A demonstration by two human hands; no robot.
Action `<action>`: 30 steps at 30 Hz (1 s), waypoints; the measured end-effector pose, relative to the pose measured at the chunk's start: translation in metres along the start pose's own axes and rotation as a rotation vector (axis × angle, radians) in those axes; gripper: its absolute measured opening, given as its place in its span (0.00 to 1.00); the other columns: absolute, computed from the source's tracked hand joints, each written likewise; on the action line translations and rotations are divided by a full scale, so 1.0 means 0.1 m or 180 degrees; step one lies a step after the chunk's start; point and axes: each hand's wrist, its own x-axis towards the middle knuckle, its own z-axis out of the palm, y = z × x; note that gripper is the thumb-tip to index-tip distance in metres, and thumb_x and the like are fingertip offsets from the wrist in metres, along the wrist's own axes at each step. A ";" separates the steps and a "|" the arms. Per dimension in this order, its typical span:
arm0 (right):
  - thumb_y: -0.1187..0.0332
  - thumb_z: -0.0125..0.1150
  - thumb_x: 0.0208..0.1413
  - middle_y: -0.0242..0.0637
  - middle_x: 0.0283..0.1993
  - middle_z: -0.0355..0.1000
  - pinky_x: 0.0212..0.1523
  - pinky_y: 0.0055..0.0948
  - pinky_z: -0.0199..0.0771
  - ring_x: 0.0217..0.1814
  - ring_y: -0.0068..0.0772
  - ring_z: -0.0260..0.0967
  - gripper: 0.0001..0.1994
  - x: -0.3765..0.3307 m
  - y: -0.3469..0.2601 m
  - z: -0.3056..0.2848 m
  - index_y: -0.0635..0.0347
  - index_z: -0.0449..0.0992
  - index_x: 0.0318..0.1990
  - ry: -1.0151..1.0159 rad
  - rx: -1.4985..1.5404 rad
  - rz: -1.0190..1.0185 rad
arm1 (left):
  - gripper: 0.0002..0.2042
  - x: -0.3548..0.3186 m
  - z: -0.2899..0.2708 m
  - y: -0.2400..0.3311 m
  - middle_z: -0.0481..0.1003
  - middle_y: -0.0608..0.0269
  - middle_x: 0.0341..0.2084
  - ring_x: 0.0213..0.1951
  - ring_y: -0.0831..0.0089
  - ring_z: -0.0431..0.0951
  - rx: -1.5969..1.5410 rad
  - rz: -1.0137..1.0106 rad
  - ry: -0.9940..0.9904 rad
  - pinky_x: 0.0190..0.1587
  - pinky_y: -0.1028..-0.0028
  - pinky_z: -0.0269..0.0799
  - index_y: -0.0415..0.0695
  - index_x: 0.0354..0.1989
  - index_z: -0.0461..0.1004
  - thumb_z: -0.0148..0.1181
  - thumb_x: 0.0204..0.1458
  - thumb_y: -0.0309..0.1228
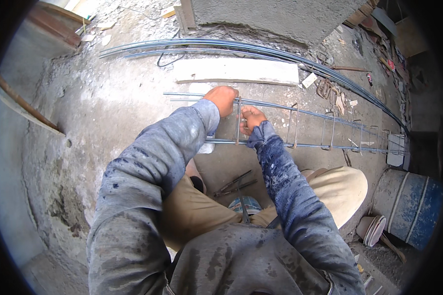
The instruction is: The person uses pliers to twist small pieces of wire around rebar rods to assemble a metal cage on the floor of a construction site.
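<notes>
A long steel rebar cage (310,145) lies across the floor before me, its bars joined by square stirrups. My left hand (222,100) is closed at the far bars, its fingers at the top corner of the nearest stirrup (238,123). Just right of that stirrup, my right hand (252,119) is closed, fingertips pinched together beside the stirrup's upright side. Whatever lies in that pinch is too small to make out. The cage's bar ends (174,94) stick out to the left of my left hand.
Beyond the cage lie a white board (236,73) and a bundle of long steel rods (231,44). Loose stirrups (326,91) sit at the right. Between my legs are long-handled cutters (234,185) and a small bucket (248,204). A blue drum (423,209) lies at the right.
</notes>
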 end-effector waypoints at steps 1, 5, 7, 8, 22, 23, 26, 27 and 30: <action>0.63 0.50 0.60 0.29 0.32 0.70 0.21 0.21 0.68 0.22 0.20 0.64 0.10 0.04 0.01 0.02 0.58 0.71 0.43 0.0010 0.0142 -0.0078 | 0.13 0.01 0.00 0.00 0.75 0.45 0.26 0.34 0.50 0.76 -0.0060 -0.0024 -0.0064 0.39 0.60 0.72 0.40 0.34 0.75 0.52 0.37 0.21; 0.63 0.52 0.59 0.30 0.32 0.69 0.18 0.21 0.65 0.22 0.18 0.63 0.10 0.19 0.06 0.07 0.58 0.72 0.41 0.0022 0.0252 -0.0395 | 0.12 0.01 -0.07 0.06 0.75 0.44 0.26 0.34 0.50 0.76 -0.0269 -0.0259 -0.0023 0.40 0.61 0.72 0.40 0.35 0.75 0.54 0.39 0.25; 0.64 0.52 0.59 0.30 0.33 0.70 0.19 0.21 0.65 0.23 0.18 0.64 0.09 0.22 0.08 0.10 0.58 0.72 0.41 0.0092 0.0232 -0.0477 | 0.12 0.01 -0.10 0.11 0.75 0.44 0.26 0.35 0.50 0.76 -0.0339 -0.0578 0.0034 0.41 0.60 0.72 0.40 0.35 0.75 0.55 0.40 0.28; 0.65 0.52 0.59 0.29 0.33 0.70 0.21 0.21 0.65 0.24 0.18 0.64 0.08 0.22 0.09 0.11 0.58 0.71 0.41 0.0146 0.0330 -0.0475 | 0.12 0.01 -0.11 0.12 0.75 0.44 0.26 0.35 0.50 0.76 -0.0376 -0.0630 -0.0007 0.41 0.60 0.72 0.40 0.36 0.75 0.55 0.41 0.28; 0.72 0.52 0.57 0.32 0.37 0.68 0.36 0.27 0.70 0.37 0.27 0.65 0.08 0.09 0.02 0.10 0.60 0.69 0.44 -0.0361 0.1943 -0.0104 | 0.12 0.06 -0.11 0.08 0.76 0.46 0.29 0.35 0.49 0.76 -0.0695 -0.0686 0.0172 0.43 0.59 0.70 0.44 0.35 0.77 0.50 0.45 0.32; 0.72 0.52 0.57 0.32 0.37 0.67 0.36 0.27 0.70 0.38 0.27 0.65 0.08 0.09 0.03 0.11 0.61 0.70 0.43 -0.0357 0.1999 -0.0092 | 0.12 0.06 -0.11 0.08 0.76 0.46 0.29 0.35 0.49 0.76 -0.0687 -0.0672 0.0157 0.43 0.59 0.70 0.44 0.35 0.77 0.50 0.45 0.32; 0.73 0.52 0.57 0.32 0.36 0.67 0.36 0.26 0.69 0.37 0.26 0.65 0.07 0.12 0.05 0.11 0.61 0.70 0.43 -0.0481 0.2208 -0.0118 | 0.12 0.06 -0.10 0.08 0.76 0.46 0.29 0.35 0.50 0.76 -0.0661 -0.0652 0.0146 0.43 0.59 0.70 0.44 0.35 0.78 0.49 0.46 0.31; 0.74 0.52 0.57 0.31 0.36 0.68 0.36 0.26 0.69 0.37 0.26 0.65 0.07 0.15 0.06 0.11 0.61 0.70 0.43 -0.0506 0.2288 -0.0133 | 0.12 0.07 -0.10 0.07 0.76 0.46 0.29 0.35 0.50 0.76 -0.0656 -0.0645 0.0164 0.43 0.60 0.70 0.44 0.35 0.78 0.49 0.46 0.30; 0.75 0.51 0.57 0.31 0.35 0.68 0.36 0.25 0.68 0.37 0.25 0.66 0.07 0.21 0.10 0.11 0.63 0.71 0.42 -0.0430 0.2225 -0.0240 | 0.12 0.08 -0.08 0.07 0.76 0.46 0.29 0.35 0.50 0.76 -0.0569 -0.0643 0.0135 0.43 0.60 0.71 0.43 0.35 0.78 0.48 0.46 0.29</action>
